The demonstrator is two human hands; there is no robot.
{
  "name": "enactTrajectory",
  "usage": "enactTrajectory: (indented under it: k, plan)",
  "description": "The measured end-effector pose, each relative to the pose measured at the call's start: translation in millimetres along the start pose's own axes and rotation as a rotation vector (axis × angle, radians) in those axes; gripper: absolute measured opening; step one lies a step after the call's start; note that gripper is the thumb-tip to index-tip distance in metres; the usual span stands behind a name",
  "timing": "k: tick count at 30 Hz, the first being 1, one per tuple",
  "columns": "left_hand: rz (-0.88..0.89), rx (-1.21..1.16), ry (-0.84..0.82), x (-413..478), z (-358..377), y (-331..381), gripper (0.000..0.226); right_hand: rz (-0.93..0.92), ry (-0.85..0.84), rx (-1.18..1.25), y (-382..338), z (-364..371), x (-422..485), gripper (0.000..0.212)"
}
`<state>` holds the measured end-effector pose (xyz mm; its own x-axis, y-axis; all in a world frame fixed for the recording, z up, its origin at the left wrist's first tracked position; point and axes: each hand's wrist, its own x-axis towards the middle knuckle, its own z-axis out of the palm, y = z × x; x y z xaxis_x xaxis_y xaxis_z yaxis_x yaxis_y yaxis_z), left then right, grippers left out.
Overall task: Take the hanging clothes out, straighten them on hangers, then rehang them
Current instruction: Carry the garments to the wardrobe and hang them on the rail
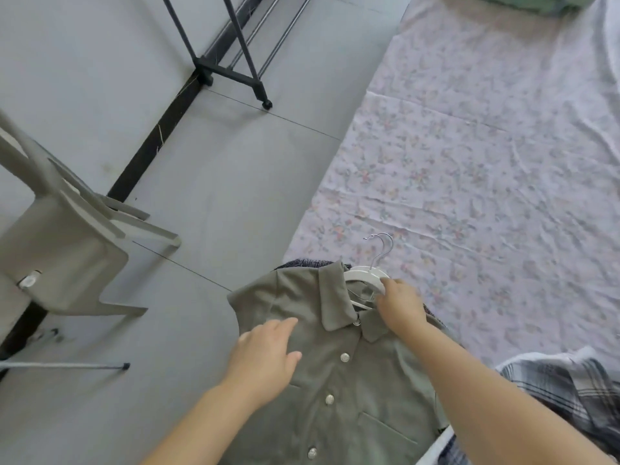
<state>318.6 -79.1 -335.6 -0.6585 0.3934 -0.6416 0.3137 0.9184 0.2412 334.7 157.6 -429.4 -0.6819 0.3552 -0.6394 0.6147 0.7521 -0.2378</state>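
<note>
Grey floor [235,196]. Pinches white hanger [364,276] in right hand [401,305], steadying olive shirt [352,380]; lays left hand [265,360] flat, likely to smooth it.

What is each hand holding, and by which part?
The right hand grips the white hanger by its arm; the left hand rests flat on the green shirt, holding nothing.

The shirt [335,364] sits over the bed's [469,162] near left edge, hanger [365,278] at its collar, hooks toward the bed's middle. Another garment [563,380] lies right of it. A chair [67,229] stands on the floor [235,196] to the left, with the rack [231,72] farther back.
</note>
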Motion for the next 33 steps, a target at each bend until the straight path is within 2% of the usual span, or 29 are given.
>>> enactTrajectory:
  k: [4,11,16,20,24,30,33]
  plan:
    - [-0.023,0.001,-0.021,6,13,-7,0.053,0.018,0.03,-0.02,2,18,21,0.022]
    - [-0.052,-0.023,-0.005,-17,20,-13,0.052,0.022,0.111,0.15,-3,14,1,0.022]
    - [-0.034,-0.075,0.084,-61,3,-11,0.053,-0.164,0.134,0.138,-14,-9,-66,0.014]
    - [-0.016,-0.156,0.224,-108,-11,-15,0.052,-0.335,0.191,0.122,-36,-22,-139,0.008]
    - [0.021,-0.254,0.445,-166,-18,-27,0.054,-0.469,0.209,0.124,-71,-31,-219,0.001]
    - [0.064,-0.279,0.846,-282,-3,-65,0.051,-0.756,0.208,0.073,-140,-22,-354,0.023]
    - [-0.015,-0.288,0.967,-358,27,-91,0.046,-0.909,0.184,0.041,-173,-4,-427,0.024]
